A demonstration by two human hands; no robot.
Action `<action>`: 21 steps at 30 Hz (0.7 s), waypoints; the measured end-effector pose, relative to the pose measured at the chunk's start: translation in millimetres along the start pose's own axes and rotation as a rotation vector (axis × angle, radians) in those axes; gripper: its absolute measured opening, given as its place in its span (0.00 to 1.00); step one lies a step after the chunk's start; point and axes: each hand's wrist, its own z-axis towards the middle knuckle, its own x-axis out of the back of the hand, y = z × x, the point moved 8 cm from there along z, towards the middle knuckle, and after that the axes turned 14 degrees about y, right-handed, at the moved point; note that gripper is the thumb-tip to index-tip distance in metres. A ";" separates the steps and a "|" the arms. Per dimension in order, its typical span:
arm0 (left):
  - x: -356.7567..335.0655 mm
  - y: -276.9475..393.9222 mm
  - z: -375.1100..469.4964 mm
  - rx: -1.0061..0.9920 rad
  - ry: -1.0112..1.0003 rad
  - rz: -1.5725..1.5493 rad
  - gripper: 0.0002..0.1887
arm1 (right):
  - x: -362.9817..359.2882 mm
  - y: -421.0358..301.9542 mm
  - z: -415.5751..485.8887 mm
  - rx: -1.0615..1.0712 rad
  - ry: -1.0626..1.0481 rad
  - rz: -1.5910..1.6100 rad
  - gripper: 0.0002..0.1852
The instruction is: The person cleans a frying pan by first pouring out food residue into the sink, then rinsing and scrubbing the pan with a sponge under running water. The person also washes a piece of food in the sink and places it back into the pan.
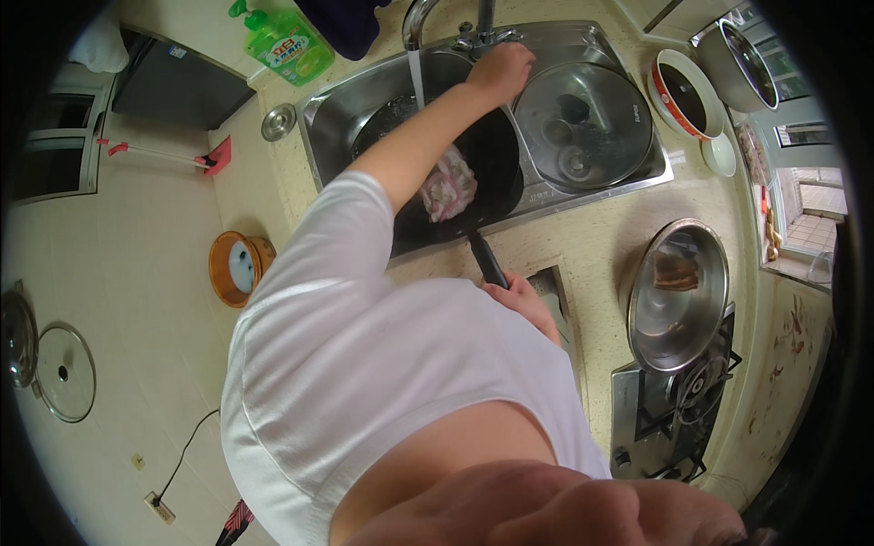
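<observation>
My left hand (502,70) reaches across the sink (601,31), its curled fingers at the right tap handle (509,35) by the base of the chrome faucet (485,20); they partly hide it. Water runs from the spout into a black wok (502,153) in the left basin. Pale pink and white raw meat (448,184), apparently in strips or slices, lies in the wok, partly behind my forearm. My right hand (522,300) is closed around the end of the black wok handle (487,261), near the counter's front edge.
A round glass lid (618,130) covers the right basin. Right of it stand a white bowl with a red band (713,112) and a steel pot (741,95). A steel basin (635,307) holding brown meat (676,272) stands beside the gas stove (625,409). Green soap bottle (290,48) at upper left.
</observation>
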 end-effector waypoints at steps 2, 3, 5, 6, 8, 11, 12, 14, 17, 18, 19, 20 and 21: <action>-27.0 -25.2 12.0 0.108 -0.147 0.090 0.10 | 0.0 -0.8 0.6 0.023 0.013 -0.026 0.05; -39.6 -34.5 14.4 0.161 -0.223 0.134 0.10 | -0.1 -0.2 1.3 0.033 0.024 -0.038 0.05; -42.5 -42.9 21.9 0.154 -0.126 0.130 0.10 | 0.8 -1.0 2.3 0.048 0.030 -0.044 0.05; -41.8 -43.5 22.1 0.154 -0.081 0.126 0.11 | 1.7 -0.5 2.0 0.046 0.028 -0.035 0.05; -37.3 -47.0 21.6 0.206 0.056 0.115 0.09 | 2.5 0.0 0.5 0.033 0.013 -0.019 0.05; -31.4 -58.8 27.3 0.226 0.247 0.122 0.09 | 3.8 0.2 -0.4 0.024 0.005 -0.015 0.06; -41.3 -73.5 30.7 0.219 0.260 0.154 0.09 | 4.2 2.2 1.5 0.040 0.016 -0.025 0.06; -59.2 -97.3 37.2 0.191 0.328 0.223 0.09 | 3.2 4.4 1.7 0.040 0.040 -0.042 0.06; -75.2 -116.9 51.3 0.330 0.131 0.287 0.12 | 9.6 7.1 2.5 0.026 0.055 -0.066 0.06; -64.3 -133.1 51.4 0.332 0.139 0.328 0.12 | 5.2 2.5 3.3 0.040 0.035 -0.097 0.06; -64.7 -137.4 56.3 0.321 0.136 0.332 0.12 | 3.1 -0.9 0.8 0.061 0.051 -0.113 0.06; -61.9 -142.4 57.5 0.311 0.135 0.341 0.12 | 2.0 1.6 0.8 0.054 0.050 -0.113 0.07; -61.0 -114.0 55.2 0.154 0.195 0.213 0.14 | 8.3 8.9 5.5 0.052 0.056 -0.085 0.07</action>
